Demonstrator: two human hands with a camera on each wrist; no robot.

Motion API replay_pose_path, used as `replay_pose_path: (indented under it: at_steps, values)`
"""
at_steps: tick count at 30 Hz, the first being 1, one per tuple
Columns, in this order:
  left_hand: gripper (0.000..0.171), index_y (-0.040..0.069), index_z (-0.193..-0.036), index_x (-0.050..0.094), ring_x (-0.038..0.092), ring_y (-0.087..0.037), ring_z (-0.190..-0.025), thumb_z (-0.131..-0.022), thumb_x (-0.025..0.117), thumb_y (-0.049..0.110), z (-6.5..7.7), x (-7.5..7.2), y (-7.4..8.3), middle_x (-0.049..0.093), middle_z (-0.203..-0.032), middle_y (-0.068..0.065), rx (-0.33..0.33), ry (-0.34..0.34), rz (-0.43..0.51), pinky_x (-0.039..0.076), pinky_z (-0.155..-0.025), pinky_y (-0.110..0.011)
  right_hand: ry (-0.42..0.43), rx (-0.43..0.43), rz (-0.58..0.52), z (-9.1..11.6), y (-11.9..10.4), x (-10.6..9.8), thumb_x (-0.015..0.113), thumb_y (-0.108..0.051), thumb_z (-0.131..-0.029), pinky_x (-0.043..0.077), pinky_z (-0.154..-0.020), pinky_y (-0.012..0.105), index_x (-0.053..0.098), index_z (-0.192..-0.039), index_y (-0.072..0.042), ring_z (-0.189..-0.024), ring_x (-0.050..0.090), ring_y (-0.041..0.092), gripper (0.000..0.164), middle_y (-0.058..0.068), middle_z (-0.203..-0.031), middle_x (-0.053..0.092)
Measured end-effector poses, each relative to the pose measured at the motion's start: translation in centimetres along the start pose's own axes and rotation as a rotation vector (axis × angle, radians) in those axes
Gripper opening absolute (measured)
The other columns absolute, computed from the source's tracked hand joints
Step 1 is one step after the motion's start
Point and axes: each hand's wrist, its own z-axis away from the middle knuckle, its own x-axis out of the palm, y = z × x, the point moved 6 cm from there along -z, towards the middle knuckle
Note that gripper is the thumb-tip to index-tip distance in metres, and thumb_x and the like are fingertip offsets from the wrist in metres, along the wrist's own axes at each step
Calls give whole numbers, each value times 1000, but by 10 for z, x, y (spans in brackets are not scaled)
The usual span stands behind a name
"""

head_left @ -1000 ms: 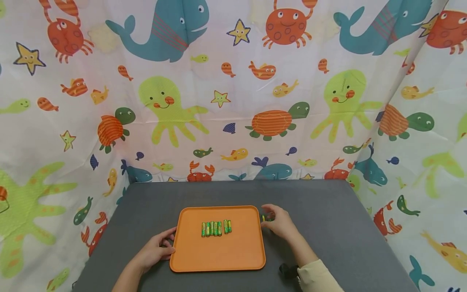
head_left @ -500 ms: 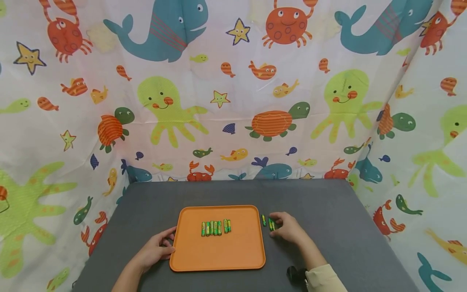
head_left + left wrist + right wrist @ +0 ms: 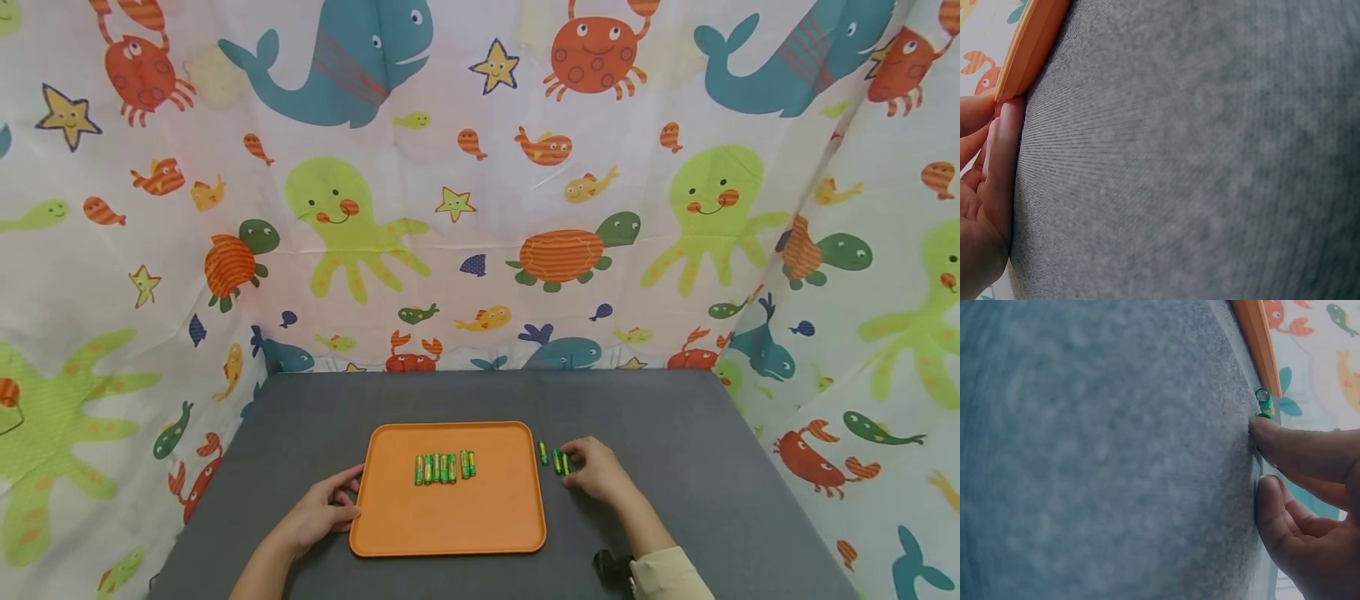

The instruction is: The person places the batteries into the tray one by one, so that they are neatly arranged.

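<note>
In the head view, an orange tray [image 3: 450, 521] lies on the table with several green batteries [image 3: 435, 469] in a row on it and two more [image 3: 468, 464] just to their right. My left hand [image 3: 322, 511] grips the tray's left edge between thumb and fingers. Right of the tray, a single battery [image 3: 543, 452] lies near its edge and another battery [image 3: 557, 462] a little farther right. My right hand [image 3: 600, 473] pinches a third battery [image 3: 566, 463] by its ends. In the right wrist view the fingers mostly hide that battery.
The grey table [image 3: 480, 396] is backed by a curtain [image 3: 480, 167] printed with sea animals, which also runs down both sides. A small black object [image 3: 611, 567] sits at the right wrist, by the sleeve [image 3: 667, 575].
My right hand has moved right, away from the tray edge, uncovering the batteries there. The battery at its fingertips has parted slightly from its neighbour. My left hand and the tray stay put.
</note>
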Motion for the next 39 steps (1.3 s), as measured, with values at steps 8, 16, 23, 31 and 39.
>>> replay_pose_path:
  at_steps: [8, 16, 23, 31, 39]
  values:
    - [78, 5, -156, 36, 55, -24, -91, -88, 74, 3, -1, 0, -1, 50, -121, -14, -6, -1, -3, 57, -72, -38, 12, -1, -124, -4, -12, -6, 87, -6, -75, 54, -72, 35, 70, -120, -5, -84, 66, 15, 48, 4, -97, 71]
    - [79, 5, -156, 35, 55, -24, -91, -88, 74, 4, -1, 1, 0, 49, -122, -15, 12, -11, -6, 57, -72, -37, -48, -63, -217, -11, -51, 12, 86, -6, -77, 56, -71, 34, 68, -123, -3, -87, 67, 17, 50, 5, -102, 71]
    - [79, 5, -156, 35, 55, -23, -90, -88, 75, 5, -1, 1, 1, 48, -122, -16, 20, -26, 5, 57, -71, -36, -104, -98, -216, -23, -76, 47, 86, -8, -78, 57, -77, 37, 67, -126, -3, -90, 66, 18, 52, 6, -107, 69]
    - [79, 4, -157, 33, 55, -23, -90, -90, 73, 5, 0, 0, -2, 48, -123, -15, 28, -41, 6, 57, -71, -37, -163, -111, -189, -24, -98, 88, 85, -5, -79, 55, -80, 39, 65, -127, -4, -94, 63, 19, 52, 8, -111, 66]
    - [78, 4, -156, 34, 55, -23, -90, -89, 74, 6, 1, -2, -2, 48, -122, -15, 27, -23, 5, 57, -71, -37, -181, -141, -197, -19, -112, 103, 84, -2, -79, 54, -82, 38, 64, -129, -4, -98, 62, 21, 53, 8, -115, 64]
